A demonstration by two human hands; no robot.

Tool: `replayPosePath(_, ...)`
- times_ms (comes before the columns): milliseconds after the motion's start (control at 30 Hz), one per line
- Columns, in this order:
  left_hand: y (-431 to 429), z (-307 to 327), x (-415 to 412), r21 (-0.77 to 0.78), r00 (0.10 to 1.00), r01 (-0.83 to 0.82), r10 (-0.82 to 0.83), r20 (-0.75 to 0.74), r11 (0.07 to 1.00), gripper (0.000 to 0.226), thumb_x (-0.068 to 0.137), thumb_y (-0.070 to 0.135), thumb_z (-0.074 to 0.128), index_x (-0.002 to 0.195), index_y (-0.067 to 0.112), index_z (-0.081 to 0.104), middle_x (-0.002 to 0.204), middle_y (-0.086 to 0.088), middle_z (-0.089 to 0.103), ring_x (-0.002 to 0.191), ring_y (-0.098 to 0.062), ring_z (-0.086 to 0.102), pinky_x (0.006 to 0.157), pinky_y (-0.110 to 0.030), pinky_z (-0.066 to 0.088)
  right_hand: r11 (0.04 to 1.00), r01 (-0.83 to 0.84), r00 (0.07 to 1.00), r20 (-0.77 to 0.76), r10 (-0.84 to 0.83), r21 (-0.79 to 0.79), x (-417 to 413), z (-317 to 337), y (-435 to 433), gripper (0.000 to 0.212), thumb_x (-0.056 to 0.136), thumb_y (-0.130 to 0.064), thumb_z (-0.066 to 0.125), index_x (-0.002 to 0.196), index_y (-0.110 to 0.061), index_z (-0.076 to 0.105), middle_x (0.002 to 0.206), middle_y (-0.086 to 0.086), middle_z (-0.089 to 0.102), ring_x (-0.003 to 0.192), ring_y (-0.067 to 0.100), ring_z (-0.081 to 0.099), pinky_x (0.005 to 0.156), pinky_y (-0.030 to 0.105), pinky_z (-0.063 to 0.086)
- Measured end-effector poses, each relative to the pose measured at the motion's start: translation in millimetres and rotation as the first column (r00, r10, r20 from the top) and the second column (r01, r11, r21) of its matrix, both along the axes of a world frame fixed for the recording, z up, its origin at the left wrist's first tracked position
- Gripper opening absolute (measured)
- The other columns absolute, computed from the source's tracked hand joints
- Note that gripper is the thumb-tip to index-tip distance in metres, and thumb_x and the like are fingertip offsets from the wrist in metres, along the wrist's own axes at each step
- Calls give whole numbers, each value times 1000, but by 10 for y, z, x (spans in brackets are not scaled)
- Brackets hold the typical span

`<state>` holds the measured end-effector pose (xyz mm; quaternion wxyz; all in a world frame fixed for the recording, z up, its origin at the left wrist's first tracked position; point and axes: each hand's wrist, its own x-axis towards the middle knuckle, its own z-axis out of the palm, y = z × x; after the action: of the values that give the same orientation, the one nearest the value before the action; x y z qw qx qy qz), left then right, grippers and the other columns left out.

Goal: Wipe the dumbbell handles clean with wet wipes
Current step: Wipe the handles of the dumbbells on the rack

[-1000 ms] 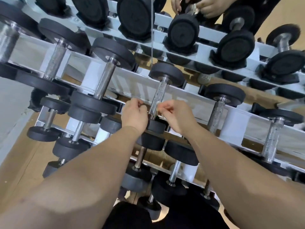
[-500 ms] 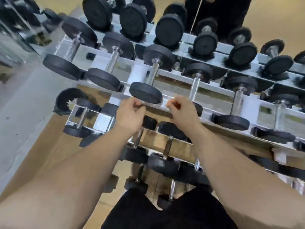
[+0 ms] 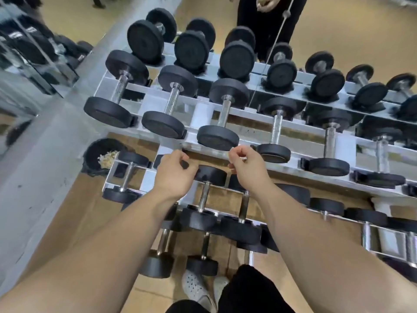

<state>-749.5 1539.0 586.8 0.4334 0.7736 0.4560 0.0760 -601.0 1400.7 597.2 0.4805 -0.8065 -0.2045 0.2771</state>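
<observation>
**Hands off the handle, held at the rack's front rail**

Right fingers (image 3: 237,152) are curled tight, thumb against forefinger. A pale sliver shows at the thumb tip, and I cannot tell if it is the wet wipe or rack paint behind. Left fingers (image 3: 180,158) are curled the same way, thumb to forefinger, and I cannot tell what they hold. The right hand (image 3: 247,170) and left hand (image 3: 173,177) sit level and apart, backs toward the camera.

Both hands are just in front of the white rack (image 3: 293,171), at the upper tier's front rail. The nearest upper-tier dumbbell handle (image 3: 225,112) is at 12 o'clock from the hands, untouched. A lower-tier dumbbell handle (image 3: 204,196) shows between the wrists, at 6 o'clock.

A black bin (image 3: 90,154) with pale crumpled scraps inside stands on the floor at 9 o'clock.

Versus 1.0 s ago: both hands then pinched at a chrome handle, with white showing at the right fingertips. Now neither hand touches a handle. Versus 0.5 s ago: the pose is much the same.
</observation>
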Motion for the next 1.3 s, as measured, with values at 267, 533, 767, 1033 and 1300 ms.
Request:
replayPosePath(267,169,70,658,34,996,82,-81,-43,996,29,94,35,61,118,21,55,123,-4,51,105,-24,54,88,-33,42,994,96,995,-45,-93,54,335,-108,21,13,99,-30,57,92,-22,65,83,0,68,72,19,61,69,32,51)
replayPosePath(533,472,-187,1703,106,981,89,-69,-180,990,50,101,41,45,141,11,49,138,-17,49,124,-38,51,101,-44,43,998,65,997,44,-65,8,1198,-208,341,7,97,-34,62,95,-30,68,93,-11,66,80,12,61,67,24,42)
replayPosePath(767,595,-574,2124,47,945,-148,156,-288,988,57,100,52,40,133,8,55,134,-23,55,124,-43,50,103,-47,41,995,-97,980,174,99,-23,1726,-491,860,13,93,-28,67,83,-21,72,81,-7,65,70,5,52,68,27,43)
replayPosePath(1033,465,-670,2145,176,940,-216,253,-230,960,34,97,31,47,117,10,65,120,-16,62,111,-36,55,94,-44,46,979,-203,921,338,195,-12,2028,-864,1484,30,94,-18,62,64,-18,64,77,6,53,74,14,51,70,32,41)
replayPosePath(1300,512,-678,2116,132,949,-171,200,-245,976,33,96,32,47,123,19,61,126,-8,60,116,-30,50,94,-41,42,924,-379,869,329,371,-43,1959,-1109,1288,15,96,-26,65,94,-18,78,81,-5,60,77,12,57,74,30,48)
